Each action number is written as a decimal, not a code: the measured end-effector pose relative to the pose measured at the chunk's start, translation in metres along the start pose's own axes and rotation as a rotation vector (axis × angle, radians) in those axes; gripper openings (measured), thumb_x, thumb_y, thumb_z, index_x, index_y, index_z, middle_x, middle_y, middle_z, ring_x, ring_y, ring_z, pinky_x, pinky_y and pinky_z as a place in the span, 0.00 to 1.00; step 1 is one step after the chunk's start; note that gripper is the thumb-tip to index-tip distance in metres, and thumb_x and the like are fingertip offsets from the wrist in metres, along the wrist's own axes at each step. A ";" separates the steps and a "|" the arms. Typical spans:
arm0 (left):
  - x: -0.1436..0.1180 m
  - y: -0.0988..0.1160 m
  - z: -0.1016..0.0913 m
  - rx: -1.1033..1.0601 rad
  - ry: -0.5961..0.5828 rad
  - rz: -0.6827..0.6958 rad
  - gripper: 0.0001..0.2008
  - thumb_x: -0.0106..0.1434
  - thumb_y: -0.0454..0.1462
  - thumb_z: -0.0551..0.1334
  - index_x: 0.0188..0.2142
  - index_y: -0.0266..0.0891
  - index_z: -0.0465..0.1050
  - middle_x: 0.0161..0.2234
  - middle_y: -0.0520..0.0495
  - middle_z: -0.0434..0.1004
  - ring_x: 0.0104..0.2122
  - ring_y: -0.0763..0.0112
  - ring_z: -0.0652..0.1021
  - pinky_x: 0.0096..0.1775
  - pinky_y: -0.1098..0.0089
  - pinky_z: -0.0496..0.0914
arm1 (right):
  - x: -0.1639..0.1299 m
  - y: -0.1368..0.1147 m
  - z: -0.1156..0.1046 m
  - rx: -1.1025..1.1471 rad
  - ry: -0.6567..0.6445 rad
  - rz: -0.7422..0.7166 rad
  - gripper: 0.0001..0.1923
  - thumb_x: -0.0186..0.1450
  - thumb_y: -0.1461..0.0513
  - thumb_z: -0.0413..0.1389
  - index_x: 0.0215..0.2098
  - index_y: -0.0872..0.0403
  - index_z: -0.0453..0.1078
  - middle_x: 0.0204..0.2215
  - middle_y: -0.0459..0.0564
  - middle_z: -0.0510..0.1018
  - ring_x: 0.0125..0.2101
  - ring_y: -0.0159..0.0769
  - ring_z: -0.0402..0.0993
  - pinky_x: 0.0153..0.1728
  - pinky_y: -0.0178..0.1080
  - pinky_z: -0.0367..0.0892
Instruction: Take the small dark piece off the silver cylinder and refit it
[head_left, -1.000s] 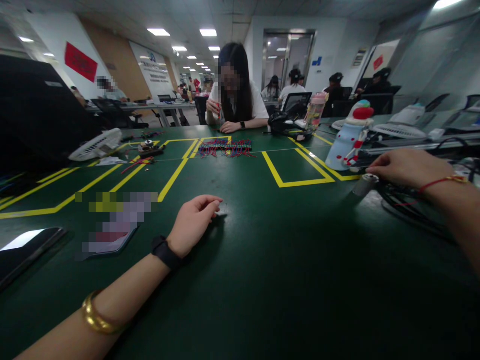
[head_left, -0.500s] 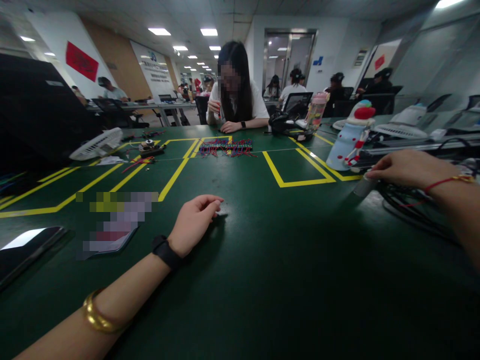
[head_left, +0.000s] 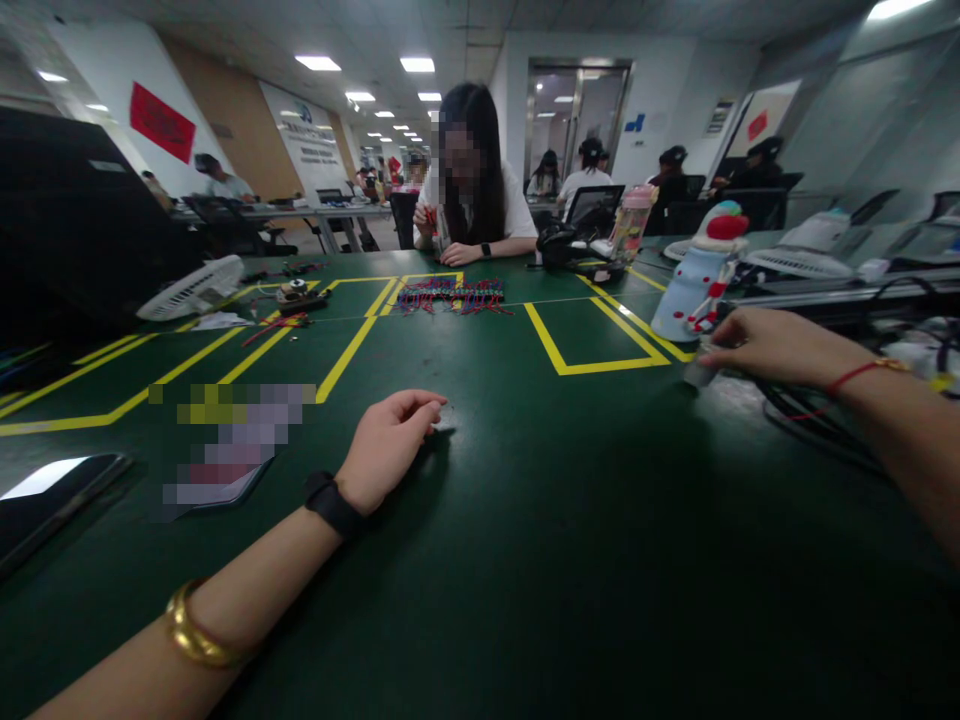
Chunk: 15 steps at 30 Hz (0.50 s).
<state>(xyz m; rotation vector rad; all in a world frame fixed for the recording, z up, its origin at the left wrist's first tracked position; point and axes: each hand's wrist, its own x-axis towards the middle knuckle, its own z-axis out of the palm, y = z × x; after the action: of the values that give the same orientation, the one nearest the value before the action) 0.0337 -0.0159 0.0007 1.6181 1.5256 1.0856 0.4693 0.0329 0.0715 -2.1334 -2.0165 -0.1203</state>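
Note:
My left hand (head_left: 386,442) rests on the green table (head_left: 525,560) with its fingers curled loosely. A small pale spot (head_left: 444,424) lies right at its fingertips; I cannot tell whether the fingers grip it. That arm wears a black wristband and a gold bangle. At the table's right, my right hand (head_left: 765,345) pinches a small grey cylinder (head_left: 696,374), just in front of a snowman-shaped bottle (head_left: 697,272). A red string circles that wrist.
Black cables (head_left: 817,425) lie under my right forearm. A phone (head_left: 52,500) sits at the left edge and a white fan (head_left: 191,290) further back. Red and blue wires (head_left: 454,296) lie before a seated person (head_left: 469,200). Yellow tape lines (head_left: 592,365) mark boxes.
My right hand has slid leftward along the table and drawn the grey cylinder with it. My left hand has stayed still.

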 end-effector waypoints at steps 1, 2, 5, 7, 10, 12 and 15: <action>0.000 0.000 0.000 0.007 0.003 0.001 0.15 0.55 0.44 0.58 0.38 0.39 0.75 0.26 0.51 0.73 0.26 0.71 0.71 0.28 0.73 0.63 | -0.005 -0.013 0.001 0.077 0.011 -0.034 0.21 0.49 0.51 0.61 0.32 0.60 0.70 0.29 0.56 0.74 0.26 0.33 0.66 0.29 0.37 0.59; 0.000 0.001 0.000 0.012 0.006 0.001 0.15 0.55 0.44 0.58 0.38 0.39 0.75 0.26 0.51 0.73 0.25 0.71 0.71 0.27 0.73 0.63 | -0.012 -0.030 0.002 0.165 0.008 -0.075 0.22 0.51 0.50 0.59 0.36 0.59 0.69 0.32 0.56 0.74 0.29 0.33 0.68 0.31 0.37 0.60; -0.001 0.000 0.000 0.022 0.000 0.009 0.15 0.56 0.44 0.58 0.38 0.39 0.75 0.26 0.50 0.73 0.26 0.71 0.71 0.28 0.72 0.63 | -0.046 -0.090 0.010 0.455 0.009 -0.279 0.21 0.57 0.51 0.56 0.44 0.56 0.65 0.38 0.53 0.73 0.32 0.33 0.69 0.33 0.37 0.64; -0.001 -0.001 0.001 0.024 -0.005 0.013 0.15 0.56 0.44 0.59 0.38 0.40 0.75 0.27 0.50 0.73 0.26 0.71 0.71 0.28 0.72 0.63 | -0.073 -0.129 0.019 0.572 -0.041 -0.431 0.19 0.60 0.54 0.53 0.47 0.54 0.64 0.40 0.51 0.72 0.33 0.32 0.69 0.34 0.37 0.66; -0.001 0.000 0.001 0.023 -0.002 0.020 0.15 0.56 0.44 0.59 0.38 0.40 0.75 0.28 0.50 0.74 0.26 0.71 0.71 0.29 0.72 0.63 | -0.105 -0.170 0.036 0.682 -0.093 -0.658 0.16 0.62 0.60 0.51 0.49 0.52 0.63 0.44 0.52 0.71 0.41 0.33 0.68 0.42 0.39 0.66; -0.002 0.004 0.001 0.036 -0.024 0.027 0.15 0.56 0.45 0.59 0.38 0.39 0.75 0.29 0.49 0.75 0.27 0.70 0.72 0.29 0.72 0.63 | -0.116 -0.182 0.046 0.734 -0.101 -0.724 0.18 0.62 0.62 0.51 0.51 0.52 0.61 0.47 0.52 0.69 0.45 0.34 0.66 0.46 0.40 0.64; -0.007 0.016 0.002 0.066 -0.095 0.087 0.15 0.59 0.45 0.57 0.40 0.40 0.75 0.32 0.49 0.76 0.29 0.69 0.73 0.32 0.70 0.65 | -0.120 -0.185 0.056 0.799 -0.138 -0.639 0.27 0.62 0.60 0.53 0.58 0.52 0.53 0.49 0.54 0.68 0.41 0.33 0.67 0.43 0.40 0.65</action>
<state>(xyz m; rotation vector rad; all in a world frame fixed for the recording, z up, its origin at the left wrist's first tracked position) 0.0433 -0.0245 0.0133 1.7696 1.4546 0.9990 0.2731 -0.0647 0.0098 -1.0148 -2.2141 0.6404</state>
